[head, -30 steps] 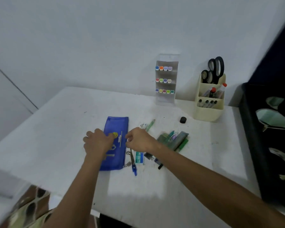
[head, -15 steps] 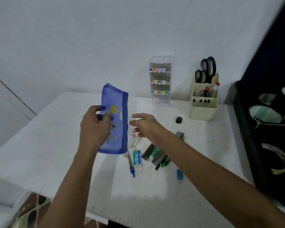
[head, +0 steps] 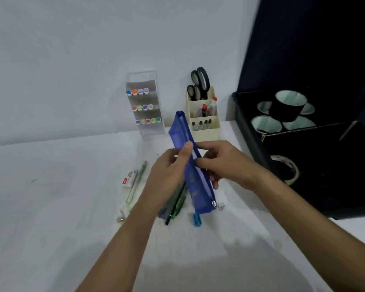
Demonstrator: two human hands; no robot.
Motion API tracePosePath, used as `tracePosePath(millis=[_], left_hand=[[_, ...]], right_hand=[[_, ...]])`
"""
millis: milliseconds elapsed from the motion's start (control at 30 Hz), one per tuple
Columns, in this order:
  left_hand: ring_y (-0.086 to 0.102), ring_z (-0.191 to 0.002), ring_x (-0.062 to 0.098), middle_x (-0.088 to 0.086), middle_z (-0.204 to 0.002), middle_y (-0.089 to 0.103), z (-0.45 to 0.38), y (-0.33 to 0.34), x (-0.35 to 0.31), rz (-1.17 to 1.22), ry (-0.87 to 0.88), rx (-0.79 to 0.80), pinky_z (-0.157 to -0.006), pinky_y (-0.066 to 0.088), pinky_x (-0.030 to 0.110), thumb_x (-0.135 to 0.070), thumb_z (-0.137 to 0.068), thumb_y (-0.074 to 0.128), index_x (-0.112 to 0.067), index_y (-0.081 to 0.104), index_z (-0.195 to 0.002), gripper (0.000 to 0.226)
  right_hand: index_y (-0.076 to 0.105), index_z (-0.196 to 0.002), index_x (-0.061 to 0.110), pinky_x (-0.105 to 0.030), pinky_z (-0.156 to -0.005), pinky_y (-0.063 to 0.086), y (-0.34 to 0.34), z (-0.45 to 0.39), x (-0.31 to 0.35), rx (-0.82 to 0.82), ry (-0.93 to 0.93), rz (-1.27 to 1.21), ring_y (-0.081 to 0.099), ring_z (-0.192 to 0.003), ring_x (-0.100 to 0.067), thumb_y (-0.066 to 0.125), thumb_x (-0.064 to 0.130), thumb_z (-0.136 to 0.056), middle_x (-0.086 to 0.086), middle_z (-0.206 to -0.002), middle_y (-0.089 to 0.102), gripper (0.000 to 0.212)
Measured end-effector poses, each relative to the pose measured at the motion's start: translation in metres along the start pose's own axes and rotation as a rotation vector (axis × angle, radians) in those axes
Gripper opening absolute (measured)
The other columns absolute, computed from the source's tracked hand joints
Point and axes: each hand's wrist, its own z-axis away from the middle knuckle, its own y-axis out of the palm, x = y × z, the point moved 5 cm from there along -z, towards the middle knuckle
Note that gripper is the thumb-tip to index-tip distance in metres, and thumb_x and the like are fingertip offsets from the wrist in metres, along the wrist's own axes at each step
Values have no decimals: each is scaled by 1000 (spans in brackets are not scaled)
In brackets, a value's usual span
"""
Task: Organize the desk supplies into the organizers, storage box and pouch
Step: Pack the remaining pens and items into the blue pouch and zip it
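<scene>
pouch [head: 190, 165], blue and long, stood on edge at the centre of the frame, lifted above the white table [head: 51, 207], its far end tilted up toward the beige organizer [head: 204, 127] and its zipper pull hanging at the near lower end. left hand [head: 169, 171] gripped it from the left with the thumb pressed on the upper edge; right hand [head: 221, 163] pinched the same edge from the right, fingers curled round the fabric. whether the zipper was undone could not be told

the table's left half and its near edge lay bare and gave wide room; the right side was hemmed in by the dark storage box [head: 303, 165], whose wall ran close beside the right wrist

under the hands lay loose supplies: green and dark pens [head: 175, 209] in a bundle, a pale green pen [head: 135, 186] to the left beside a small white packet [head: 129, 180], a small blue piece [head: 196, 220] just below the pouch

at the back wall a clear rack [head: 144, 106] held three rows of coloured markers. the beige organizer just right of it held black scissors [head: 199, 83] upright in the rear compartment, tubes in the middle, dark pens in front. the storage box held tape rolls [head: 287, 106], one stacked on the others, and one more roll [head: 287, 171] in a nearer compartment
</scene>
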Motion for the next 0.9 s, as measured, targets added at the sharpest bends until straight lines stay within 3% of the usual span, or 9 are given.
tracePosePath(millis=[100, 167, 300, 400, 467, 633, 733, 833, 900], left_hand=[[65, -65, 13, -4, -73, 70, -10, 12, -2, -40, 65, 37, -63, 52, 31, -41, -91, 56, -22, 67, -84, 24], [58, -56, 17, 6, -63, 65, -17, 9, 8, -61, 83, 6, -60, 46, 32, -27, -91, 56, -13, 66, -75, 24], [61, -67, 18, 1, -68, 65, -21, 2, 32, -272, 74, 3, -63, 45, 31, -45, -97, 40, -13, 63, -75, 45], [57, -73, 18, -1, -76, 58, -23, 5, 50, -603, 107, 14, -61, 42, 30, -46, -96, 42, -12, 60, -84, 40], [53, -71, 17, -3, -77, 47, -23, 9, 57, -764, 139, 26, -59, 40, 28, -41, -92, 48, -16, 59, -81, 30], [53, -73, 18, -1, -81, 42, -26, 14, 58, -897, 140, 44, -58, 42, 30, -37, -92, 50, -14, 56, -74, 30], [52, -74, 18, 0, -82, 42, -28, 20, 52, -984, 173, 68, -58, 40, 29, -33, -92, 50, -13, 50, -69, 31], [54, -77, 20, 1, -82, 40, -25, 30, 42, -1070, 206, 79, -61, 39, 29, -28, -93, 49, -10, 53, -78, 23], [53, -72, 19, -1, -76, 39, -25, 31, 39, -1072, 197, 47, -60, 38, 28, -25, -93, 48, -10, 46, -68, 30]], right_hand=[[61, -124, 20, -27, -43, 50, -14, 7, -5, -42, 36, 109, 54, -42, -15, 55, 8, -91, -4, -58, 62, 35], [63, -122, 21, -28, -42, 49, -33, 10, -9, -144, 42, 188, 52, -40, -15, 51, 8, -91, -8, -59, 62, 36], [63, -123, 30, -24, -44, 43, -71, 15, -20, -330, 35, 351, 50, -43, -12, 53, 13, -86, -5, -58, 63, 42], [61, -125, 32, -26, -52, 47, -77, 9, -28, -299, 36, 443, 59, -54, -14, 58, 20, -85, -9, -69, 70, 41], [62, -124, 30, -26, -53, 49, -74, 4, -35, -265, 15, 437, 59, -52, -11, 59, 19, -85, -8, -66, 70, 41], [61, -126, 28, -14, -50, 47, -70, 1, -45, -228, -24, 504, 58, -50, 2, 61, 18, -86, 4, -65, 67, 41], [59, -130, 29, -18, -54, 52, -68, -1, -49, -227, -30, 514, 60, -52, 0, 60, 20, -87, 2, -68, 69, 43], [55, -132, 31, -27, -59, 56, -65, -1, -50, -216, -23, 530, 60, -53, -3, 57, 21, -89, 0, -69, 70, 44], [54, -132, 31, -31, -63, 57, -64, 0, -50, -208, -17, 530, 61, -55, -5, 56, 21, -90, 0, -72, 70, 44]])
